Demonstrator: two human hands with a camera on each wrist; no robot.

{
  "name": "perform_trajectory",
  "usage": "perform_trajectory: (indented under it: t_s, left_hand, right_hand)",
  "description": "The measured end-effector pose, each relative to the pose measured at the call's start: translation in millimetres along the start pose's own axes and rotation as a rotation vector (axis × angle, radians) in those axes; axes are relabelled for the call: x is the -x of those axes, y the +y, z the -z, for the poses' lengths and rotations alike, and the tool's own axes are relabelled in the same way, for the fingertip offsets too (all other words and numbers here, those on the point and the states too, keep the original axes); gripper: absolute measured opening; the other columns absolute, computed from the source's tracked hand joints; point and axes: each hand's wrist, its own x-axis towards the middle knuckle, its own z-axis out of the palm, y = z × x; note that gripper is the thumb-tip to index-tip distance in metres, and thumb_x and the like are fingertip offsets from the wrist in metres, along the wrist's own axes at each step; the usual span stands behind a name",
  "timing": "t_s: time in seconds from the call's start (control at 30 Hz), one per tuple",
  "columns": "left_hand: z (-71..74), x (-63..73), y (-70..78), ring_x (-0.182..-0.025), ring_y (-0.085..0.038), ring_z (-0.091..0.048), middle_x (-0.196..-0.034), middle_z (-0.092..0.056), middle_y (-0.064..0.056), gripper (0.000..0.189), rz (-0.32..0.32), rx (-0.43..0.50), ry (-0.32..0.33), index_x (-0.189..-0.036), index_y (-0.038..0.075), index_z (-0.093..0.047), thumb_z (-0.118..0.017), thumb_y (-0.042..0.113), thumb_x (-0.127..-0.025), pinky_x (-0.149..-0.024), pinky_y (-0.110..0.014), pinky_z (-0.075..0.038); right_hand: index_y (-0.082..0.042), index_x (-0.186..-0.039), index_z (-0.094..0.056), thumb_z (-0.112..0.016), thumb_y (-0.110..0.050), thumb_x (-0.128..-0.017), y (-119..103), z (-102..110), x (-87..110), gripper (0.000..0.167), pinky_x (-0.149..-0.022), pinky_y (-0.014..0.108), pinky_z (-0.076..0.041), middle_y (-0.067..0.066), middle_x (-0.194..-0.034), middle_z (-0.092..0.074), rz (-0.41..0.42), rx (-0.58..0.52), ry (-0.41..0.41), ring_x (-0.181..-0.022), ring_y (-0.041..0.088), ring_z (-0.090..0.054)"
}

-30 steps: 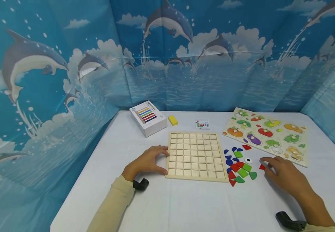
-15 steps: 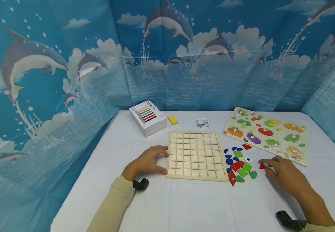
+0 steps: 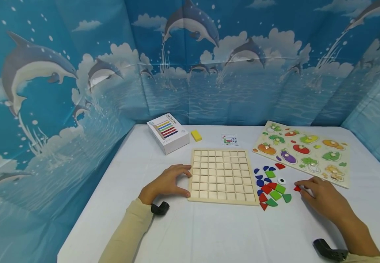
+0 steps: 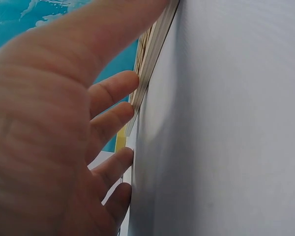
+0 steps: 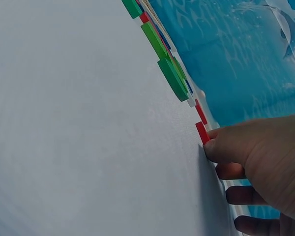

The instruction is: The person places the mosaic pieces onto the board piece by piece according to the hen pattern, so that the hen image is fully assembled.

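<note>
A square wooden grid board [image 3: 223, 175] lies on the white table. My left hand [image 3: 167, 182] is at the board's left side; its thumb is near the front corner and its fingertips touch the edge, fingers spread and relaxed. In the left wrist view the fingers rest along the board's edge [image 4: 155, 54]. Right of the loose pieces, my right hand [image 3: 326, 199] pinches a small red wooden piece [image 3: 297, 189] between thumb and index finger, low over the tabletop. The right wrist view shows this red piece [image 5: 201, 132] edge-on; the other fingers are bent loosely below.
Several blue, red and green shape pieces [image 3: 275, 196] and a white ring-like disc [image 3: 281, 181] lie right of the board. A vegetable puzzle board [image 3: 308, 160] is at the back right. Behind the grid stand a white box [image 3: 168, 135], a yellow block [image 3: 196, 136] and a picture card [image 3: 229, 140].
The right hand's fingertips have shifted slightly left and closed on the red piece. The left hand has stayed at the board's edge.
</note>
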Motion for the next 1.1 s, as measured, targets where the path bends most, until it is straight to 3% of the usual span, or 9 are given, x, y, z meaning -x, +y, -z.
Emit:
perform_trajectory:
  t_s: [0.3,0.53,0.9,1.1]
  left_hand:
    - [0.3,-0.1,0.1,-0.148,-0.019,-0.026,-0.157,-0.041,0.008,0.062,0.026,-0.001,-0.006,-0.123,0.024,-0.063,-0.09,0.049,-0.073,-0.119,-0.046,-0.021]
    - [-0.2,0.0,-0.4,-0.148,-0.023,-0.027,-0.157,-0.041,0.004,0.061,0.004,0.013,0.0,-0.123,0.022,-0.063,-0.089,0.048,-0.074,-0.118,-0.05,-0.021]
    - [2.9,-0.8,5.1,-0.148,-0.026,-0.028,-0.157,-0.042,0.005,0.064,0.013,0.004,-0.007,-0.123,0.022,-0.064,-0.09,0.049,-0.072,-0.118,-0.051,-0.021]
    - [2.0,-0.6,2.9,-0.147,-0.028,-0.029,-0.157,-0.043,0.003,0.062,-0.002,0.011,0.002,-0.122,0.022,-0.064,-0.091,0.047,-0.072,-0.118,-0.053,-0.022]
  right_hand:
    - [0.001,-0.115,-0.071,-0.08,-0.009,-0.082,-0.9,-0.8,-0.6,0.035,-0.084,0.071,-0.045,0.026,-0.106,-0.061,-0.027,-0.03,0.019,-0.101,0.05,-0.053]
    - [0.005,-0.113,-0.07,-0.081,-0.007,-0.08,0.5,-0.8,-1.7,0.037,-0.085,0.07,-0.046,0.027,-0.105,-0.063,-0.05,-0.046,0.028,-0.102,0.05,-0.054]
    - [0.006,-0.109,-0.071,-0.083,-0.01,-0.079,1.9,5.6,-6.9,0.037,-0.08,0.068,-0.049,0.024,-0.1,-0.066,-0.076,-0.048,-0.009,-0.1,0.049,-0.059]
    - [0.005,-0.109,-0.072,-0.085,-0.012,-0.08,-1.1,4.7,-15.6,0.036,-0.083,0.068,-0.048,0.024,-0.103,-0.067,-0.01,-0.087,0.083,-0.101,0.049,-0.06]
